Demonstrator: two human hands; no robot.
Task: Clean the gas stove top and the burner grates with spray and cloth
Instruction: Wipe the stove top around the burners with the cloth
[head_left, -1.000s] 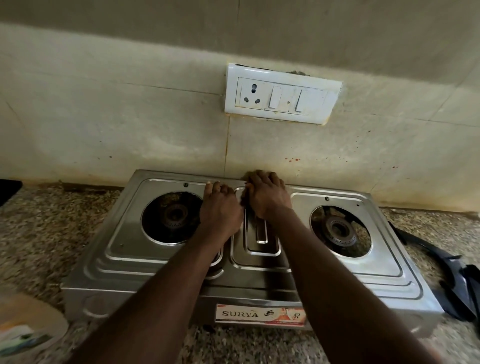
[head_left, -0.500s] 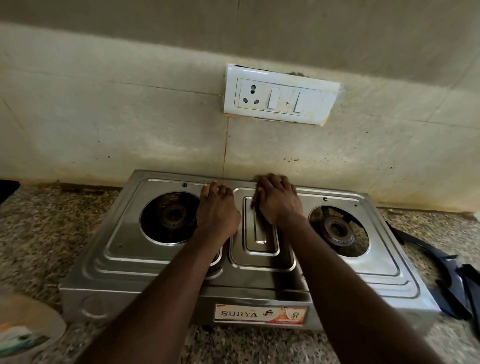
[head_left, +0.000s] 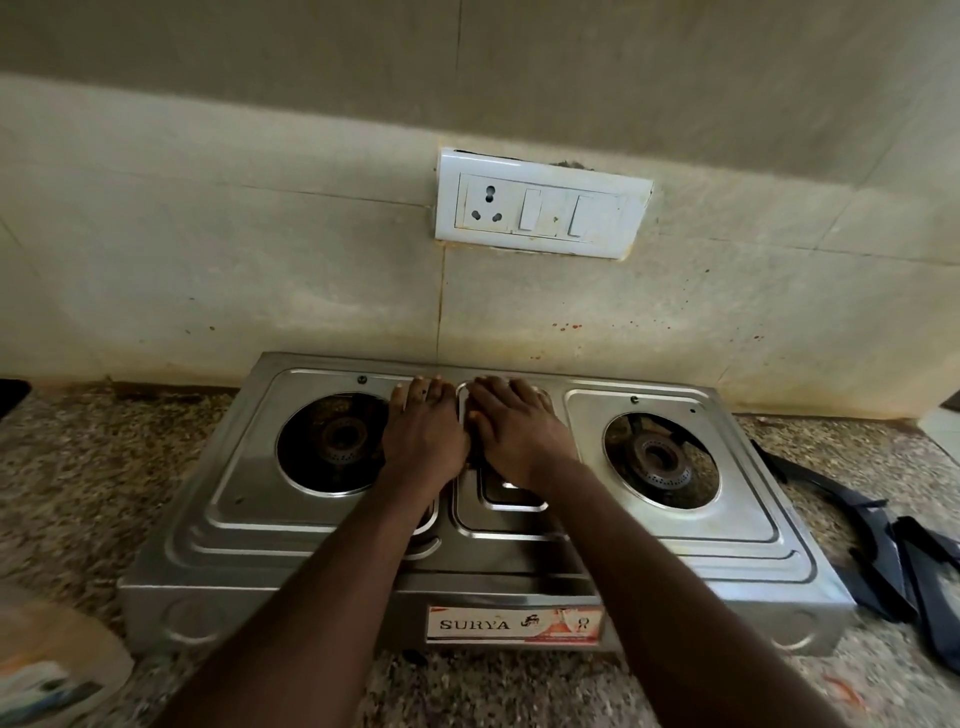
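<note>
A two-burner steel gas stove (head_left: 727, 545) sits on the speckled counter with both grates off, so the left burner (head_left: 340, 441) and right burner (head_left: 662, 460) lie bare. My left hand (head_left: 423, 436) rests flat on the top beside the left burner and holds nothing. My right hand (head_left: 519, 441) presses down on the raised centre panel, close against the left hand. Only a dark sliver of cloth (head_left: 471, 457) shows under its palm. The black grates (head_left: 893, 561) lie on the counter to the right of the stove. No spray bottle is clearly visible.
The tiled wall rises right behind the stove and carries a white socket and switch plate (head_left: 540, 208). A blurred pale packet or bag (head_left: 47, 675) lies at the near left corner of the granite counter (head_left: 78, 467).
My right hand slid right along the stove's back edge, then came back left and toward me, ending against the left hand. The left hand has hardly moved.
</note>
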